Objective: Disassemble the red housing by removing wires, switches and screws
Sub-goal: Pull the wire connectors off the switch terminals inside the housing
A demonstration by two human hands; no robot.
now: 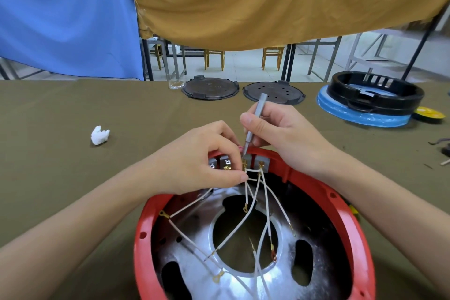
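Crumpled white tissue (99, 135) lies on the olive cloth at 9 o'clock of the work, well apart from it and playing no part. The left hand (207, 161) pinches a white wire (252, 171) between thumb and fingertips just beside the grey switches (246, 162), evidently to tension the lead while its brass terminal is worked free. The right hand (277, 134) holds a slim grey screwdriver (254, 124) pen-fashion, fingers curled round the shaft, tip down on a switch terminal at the 12 o'clock wall of the red housing (328, 192); judged a prying stance against the connector. The housing sits open side up at the near table edge, at 6 o'clock of the view, between both forearms. Its rim is glossy red with small screw holes; inside is a dull metal plate with a round central opening and oval cut-outs. Several white leads with ring and spade ends already hang loose across it; the switches remain seated. At 12 to 2 o'clock, far across the table, lie two dark round covers (209, 87) and a black ring (375, 91) on a blue disc.
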